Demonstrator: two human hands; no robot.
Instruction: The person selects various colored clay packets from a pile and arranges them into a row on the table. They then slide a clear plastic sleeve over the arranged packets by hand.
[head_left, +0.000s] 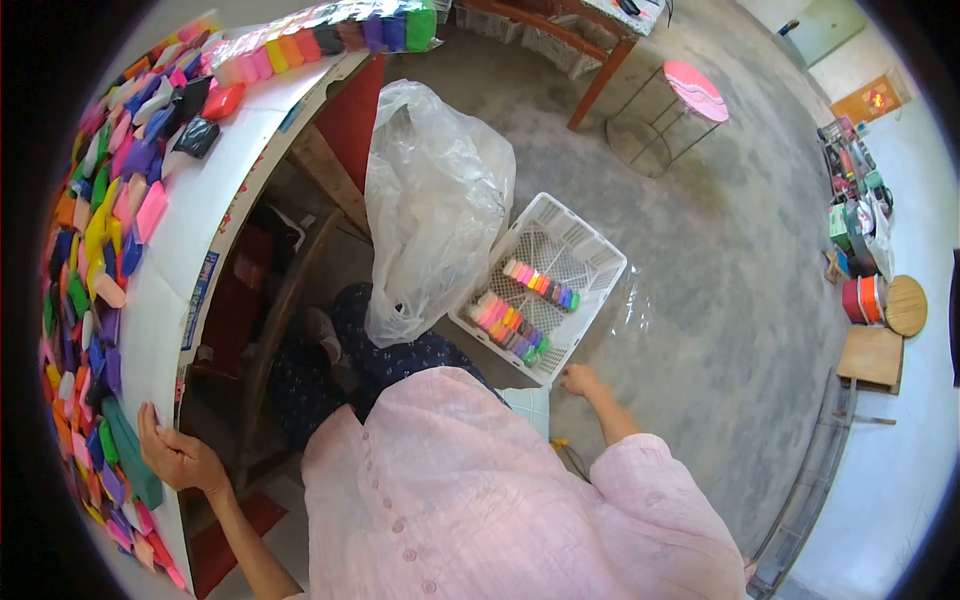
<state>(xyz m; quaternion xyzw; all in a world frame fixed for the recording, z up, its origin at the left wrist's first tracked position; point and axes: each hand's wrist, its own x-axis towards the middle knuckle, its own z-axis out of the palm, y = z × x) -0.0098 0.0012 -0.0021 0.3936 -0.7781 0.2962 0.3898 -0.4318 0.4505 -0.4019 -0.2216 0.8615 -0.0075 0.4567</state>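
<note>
My left hand [183,455] rests on the edge of the white-topped table [225,165], fingers apart and nothing visible in them. Next to it lies a dark green flat piece [130,460], at the border of a big heap of colourful packets [110,250]. Low on the other side, my right hand [582,381] is closed at the near corner of a white plastic crate [590,310]; its fingertips are partly hidden. Two multicoloured rows of packets lie in the crate, a shorter row [541,284] and a thicker row [510,327].
A large clear plastic bag [435,190] stands between table and crate. Clear wrap [637,310] lies on the floor. A wrapped multicoloured row [330,42] sits at the table's far end. Farther off are a pink-topped stool [695,90] and a wooden-legged table [600,85].
</note>
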